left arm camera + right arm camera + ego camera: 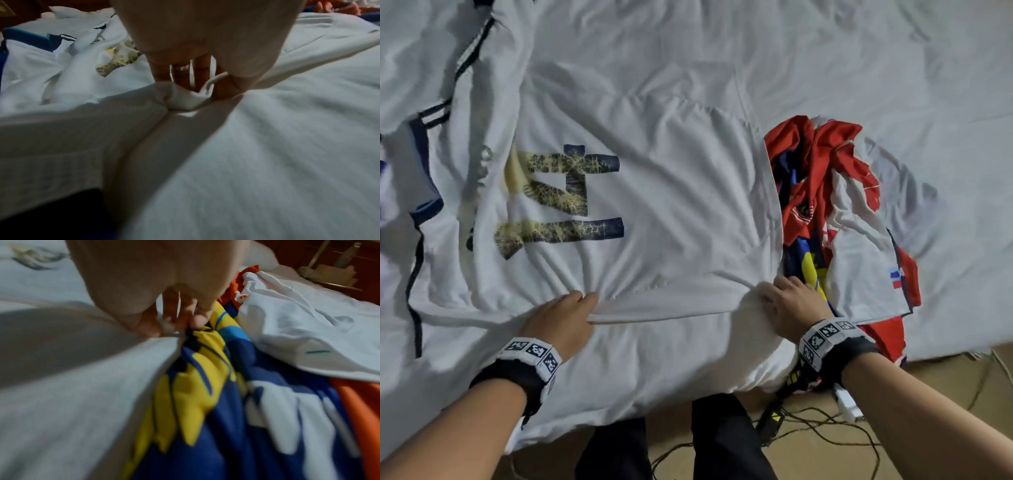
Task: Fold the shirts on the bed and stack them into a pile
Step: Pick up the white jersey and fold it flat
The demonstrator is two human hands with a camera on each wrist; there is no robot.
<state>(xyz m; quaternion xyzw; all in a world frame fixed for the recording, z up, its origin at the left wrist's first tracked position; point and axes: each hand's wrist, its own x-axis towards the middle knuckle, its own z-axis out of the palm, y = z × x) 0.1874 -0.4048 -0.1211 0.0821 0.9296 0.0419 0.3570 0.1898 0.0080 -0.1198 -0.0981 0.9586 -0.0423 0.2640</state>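
Observation:
A white jersey [654, 192] with a worn dark number 14 and navy trim lies spread across the bed, back side up. My left hand [565, 315] pinches its near side edge, and the left wrist view shows white cloth [185, 97] bunched between fingers and thumb. My right hand [787, 301] grips the same edge at the jersey's bottom corner, beside the heap. In the right wrist view the fingers [191, 318] close on white fabric [102, 369]. A crumpled heap of shirts [842, 212], red, white, blue and yellow, lies right of the jersey.
The bed [825, 61] is covered by a wrinkled white sheet. Its near edge drops to a brown floor [928, 428] with tangled cables [808, 438] and a white plug block [847, 406]. My dark trouser legs [671, 445] stand against the bed.

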